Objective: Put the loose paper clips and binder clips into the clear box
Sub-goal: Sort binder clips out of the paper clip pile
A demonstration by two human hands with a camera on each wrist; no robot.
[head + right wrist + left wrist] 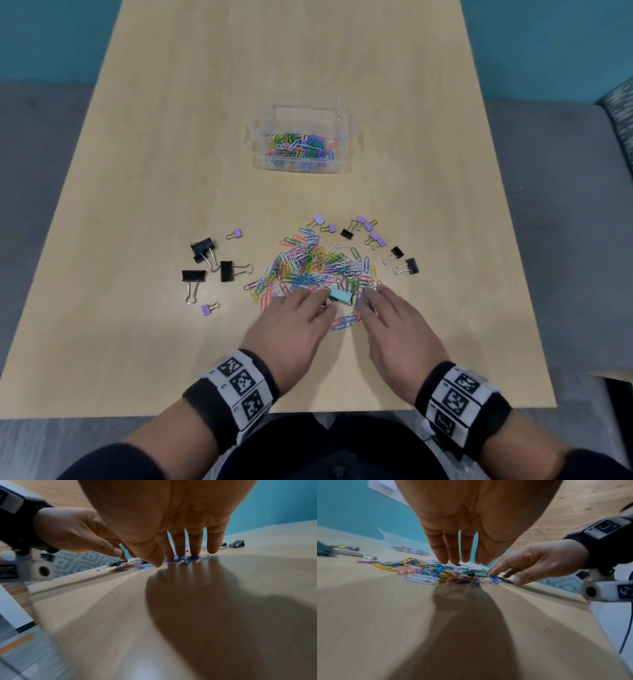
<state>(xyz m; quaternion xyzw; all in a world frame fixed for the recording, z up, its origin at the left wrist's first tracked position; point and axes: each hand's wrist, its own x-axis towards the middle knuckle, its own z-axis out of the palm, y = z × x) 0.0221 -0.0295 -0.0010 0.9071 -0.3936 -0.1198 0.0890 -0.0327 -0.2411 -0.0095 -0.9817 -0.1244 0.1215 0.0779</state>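
Note:
A heap of coloured paper clips [318,263] lies on the wooden table [137,171] in the head view. The clear box [303,137] stands farther back, with several clips inside. My left hand [294,318] and right hand [394,322] lie palm-down at the heap's near edge, fingers extended onto the clips. A pale teal binder clip [340,296] sits between the two hands. In the left wrist view my left fingertips [453,561] hover at the heap [436,572]. The right wrist view shows my right fingertips [193,553] touching the clips [185,559].
Black binder clips [205,263] and small purple ones [236,234] lie left of the heap. More purple and black clips [376,240] lie to its right. A few paper clips [344,322] sit between my wrists. The table's near edge [342,409] is just behind my wrists.

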